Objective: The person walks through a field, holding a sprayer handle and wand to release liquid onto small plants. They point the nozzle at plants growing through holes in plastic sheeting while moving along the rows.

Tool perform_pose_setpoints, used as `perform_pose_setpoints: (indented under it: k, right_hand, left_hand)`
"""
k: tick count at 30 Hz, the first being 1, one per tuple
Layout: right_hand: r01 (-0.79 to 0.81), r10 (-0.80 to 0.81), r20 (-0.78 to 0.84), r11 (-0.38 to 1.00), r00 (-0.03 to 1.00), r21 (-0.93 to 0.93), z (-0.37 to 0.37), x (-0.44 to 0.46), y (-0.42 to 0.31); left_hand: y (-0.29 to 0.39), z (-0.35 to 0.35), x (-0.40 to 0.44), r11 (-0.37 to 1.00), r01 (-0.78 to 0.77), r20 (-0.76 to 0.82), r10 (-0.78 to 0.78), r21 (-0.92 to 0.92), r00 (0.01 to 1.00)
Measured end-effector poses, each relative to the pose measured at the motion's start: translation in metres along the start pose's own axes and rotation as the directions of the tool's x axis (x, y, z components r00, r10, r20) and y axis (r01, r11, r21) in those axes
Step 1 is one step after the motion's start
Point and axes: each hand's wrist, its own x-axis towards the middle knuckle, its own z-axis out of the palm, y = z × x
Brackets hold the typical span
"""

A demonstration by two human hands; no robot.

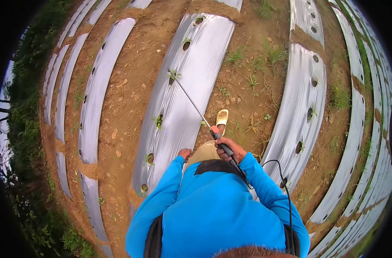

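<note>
My right hand [230, 149] is wrapped round the dark grip of a sprayer wand [196, 107]. The wand has a red-orange collar at the front of its handle, and a thin metal tube slants up and left. Its tip lies over a small green seedling [174, 75] growing from a hole in the silver plastic mulch [196, 56]. No spray can be made out. Beside my left thigh, my left hand [185, 153] hangs low over the mulch edge with curled fingers and nothing visible in it. A black hose [286, 189] loops along my right arm.
Parallel mulched beds run on both sides, including a right-hand bed [301, 90] and a left-hand bed [103, 81]. Brown soil paths [140, 56] with weeds and dry leaves lie between them. One yellowish clog [222, 116] shows on my foot. Dark trees [32, 107] border the left.
</note>
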Motion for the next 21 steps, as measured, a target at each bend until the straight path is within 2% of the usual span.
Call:
perform_pose_setpoints:
  k: [1, 3, 4, 7, 9, 11, 14, 16, 17, 19, 21]
  right_hand:
    - [0.008, -0.008, -0.008, 1.0, 1.0, -0.01, -0.005, -0.001, -0.026]
    - [-0.003, 0.002, -0.033, 1.0, 0.999, -0.009, -0.007, -0.008, -0.074]
    - [-0.045, 0.045, -0.01, 0.999, 0.999, 0.014, -0.007, -0.016, -0.103]
    - [-0.115, 0.114, 0.022, 0.993, 0.993, 0.023, -0.004, -0.035, -0.185]
    - [-0.13, 0.13, 0.011, 0.992, 0.992, 0.005, -0.003, -0.038, -0.227]
    - [-0.107, 0.106, -0.025, 0.993, 0.994, -0.041, 0.004, -0.034, -0.268]
    - [-0.052, 0.05, 0.041, 0.998, 0.998, 0.041, -0.007, -0.012, -0.327]
    - [-0.03, 0.03, -0.003, 0.996, 1.0, 0.087, -0.006, -0.005, -0.366]
    - [-0.003, 0.009, -0.048, 0.993, 0.999, 0.119, -0.009, -0.002, -0.388]
    - [-0.011, 0.012, -0.018, 0.998, 1.0, 0.063, -0.027, 0.007, -0.435]
    - [-0.069, 0.064, 0.048, 0.992, 0.997, 0.11, -0.054, 0.009, -0.486]
  left_hand:
    - [0.0, -0.004, 0.033, 1.0, -0.006, 0.008, 0.006, -0.011, 1.0]
    - [0.002, -0.005, 0.073, 0.989, 0.021, -0.028, -0.017, 0.144, 0.999]
    - [0.035, -0.006, 0.076, 0.982, 0.189, -0.064, -0.19, -0.028, 0.98]
    - [0.171, -0.03, 0.078, 0.979, 0.199, -0.08, -0.202, -0.049, 0.976]
    - [0.247, -0.051, 0.089, 0.952, 0.161, -0.02, -0.172, -0.261, 0.985]
    - [0.322, -0.072, 0.107, 0.969, 0.087, -0.048, -0.1, -0.231, 0.994]
    - [0.414, -0.1, 0.135, 0.968, 0.022, -0.087, -0.045, -0.25, 0.995]
    - [0.45, -0.111, 0.158, 0.963, -0.12, -0.173, 0.079, -0.241, 0.982]
    - [0.467, -0.113, 0.168, 0.964, -0.114, -0.177, 0.072, -0.238, 0.982]
    - [0.498, -0.12, 0.192, 0.963, 0.03, -0.173, -0.079, -0.268, 0.982]
    - [0.516, -0.122, 0.207, 0.962, 0.058, -0.166, -0.105, -0.265, 0.981]
